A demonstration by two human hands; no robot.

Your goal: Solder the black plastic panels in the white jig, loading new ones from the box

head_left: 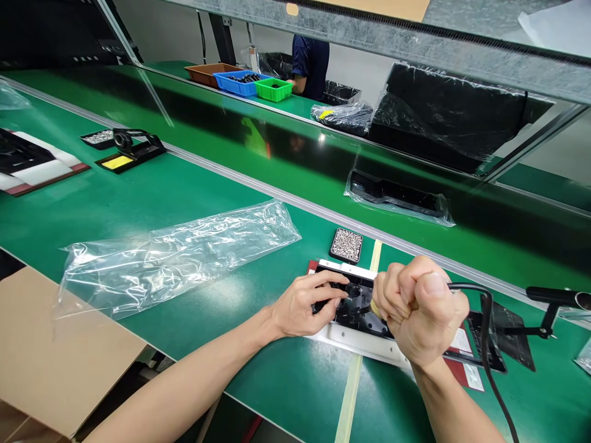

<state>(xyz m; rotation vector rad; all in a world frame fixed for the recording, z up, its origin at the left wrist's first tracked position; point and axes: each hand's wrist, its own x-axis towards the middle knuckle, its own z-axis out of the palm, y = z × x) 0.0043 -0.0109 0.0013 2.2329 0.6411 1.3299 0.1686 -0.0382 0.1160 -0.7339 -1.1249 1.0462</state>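
My left hand (307, 303) rests at the left part of a black plastic housing (364, 317), its fingers stretched and apart, tips touching the inside. The housing lies in a white fixture (364, 343) on the green bench. Above the housing's right part, my right hand (422, 311) is closed in a fist around a soldering iron, mostly hidden by the fingers. A yellowish bit of it (375, 309) shows below the fist, and its black cable (486, 326) leaves at the top. The iron's tip is hidden from view.
A tray of metallic granules (346, 245) sits behind the fixture; an iron stand (521, 329) is at right. Clear plastic bag (184, 261) and a second stand with yellow sponge (117, 162) lie left. A bagged black part (399, 195) lies beyond the rail. Another person (311, 64) works behind.
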